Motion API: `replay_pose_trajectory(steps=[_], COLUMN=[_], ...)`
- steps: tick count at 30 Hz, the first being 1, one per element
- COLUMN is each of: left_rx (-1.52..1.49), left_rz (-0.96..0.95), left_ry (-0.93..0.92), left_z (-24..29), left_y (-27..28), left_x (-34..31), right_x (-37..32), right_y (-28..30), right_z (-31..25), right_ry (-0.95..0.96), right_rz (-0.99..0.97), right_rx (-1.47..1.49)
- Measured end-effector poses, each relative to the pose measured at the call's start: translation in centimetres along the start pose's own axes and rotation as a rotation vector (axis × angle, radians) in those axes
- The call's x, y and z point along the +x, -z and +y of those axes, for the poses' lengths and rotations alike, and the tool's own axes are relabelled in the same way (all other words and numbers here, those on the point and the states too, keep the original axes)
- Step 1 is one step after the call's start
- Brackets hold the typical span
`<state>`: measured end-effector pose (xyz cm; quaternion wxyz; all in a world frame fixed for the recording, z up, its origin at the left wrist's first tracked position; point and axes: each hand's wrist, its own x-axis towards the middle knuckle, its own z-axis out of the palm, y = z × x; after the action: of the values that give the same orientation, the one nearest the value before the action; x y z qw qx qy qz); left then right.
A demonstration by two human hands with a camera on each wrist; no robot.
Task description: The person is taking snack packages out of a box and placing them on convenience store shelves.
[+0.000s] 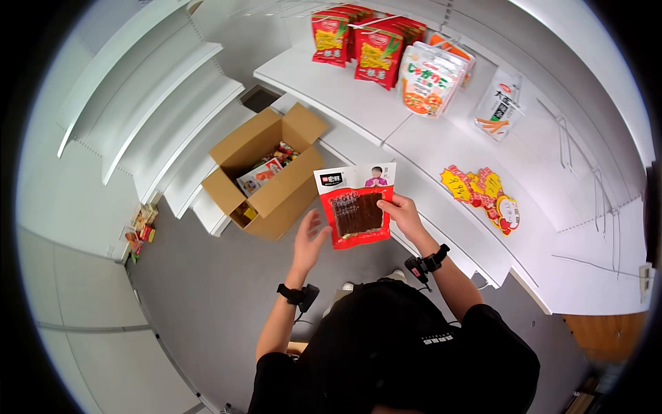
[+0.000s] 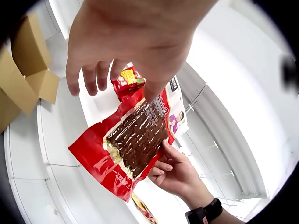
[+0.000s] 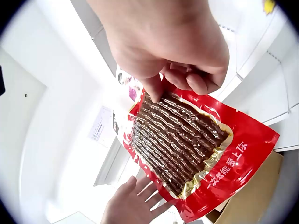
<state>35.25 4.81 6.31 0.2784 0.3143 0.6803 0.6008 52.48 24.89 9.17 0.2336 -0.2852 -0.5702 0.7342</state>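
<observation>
My right hand [image 1: 405, 214] pinches the right edge of a red snack bag [image 1: 358, 211], thumb on the front and curled fingers behind. Through the bag's clear window show dark brown strips, and a white header with a printed figure tops it. Beside the bag's left edge my left hand [image 1: 309, 241] hangs with fingers loosely spread and holds nothing. In the left wrist view the left hand [image 2: 133, 44] overlaps the bag's upper part. The right wrist view shows the bag [image 3: 187, 144] close up, the right thumb pressed near its upper edge.
An open cardboard box [image 1: 286, 200] with packaged snacks stands left of the bag. White shelving [image 1: 331, 90] carries red snack bags [image 1: 378, 55], white pouches [image 1: 431, 79] and a white packet [image 1: 499, 103]. Yellow and red price cards [image 1: 483, 193] lie on the right shelf. Empty shelves [image 1: 162, 103] rise at left.
</observation>
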Motion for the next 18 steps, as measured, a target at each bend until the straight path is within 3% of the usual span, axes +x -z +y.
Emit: replay_pose_trajectory(steps=[5, 8, 11, 15, 18], left_rx=[-0.264, -0.239, -0.235, -0.299, -0.279], left_rz=[-0.272, -0.352, -0.334, -0.393, -0.426], left_ry=[0.062, 0.086, 0.062, 0.047, 0.060], left_z=[2.2, 3.2, 3.4, 5.0, 5.1], left_y=[-6.4, -9.8, -12.9, -16.0, -17.7], left_x=[1.9, 2.5, 3.2, 3.4, 4.0], right_x=[-2.7, -4.0, -4.2, -4.9, -5.7], right_y=[4.3, 7.0, 9.8, 13.0, 13.9], right_z=[-3.7, -4.7, -4.2, -4.5, -5.0], right_ry=[-0.021, 0.018, 0.157, 0.148, 0.120], right_rz=[0.084, 0.113, 0.155, 0.131, 0.082], right_rx=[0.044, 0.056, -0.161, -0.395, -0.160])
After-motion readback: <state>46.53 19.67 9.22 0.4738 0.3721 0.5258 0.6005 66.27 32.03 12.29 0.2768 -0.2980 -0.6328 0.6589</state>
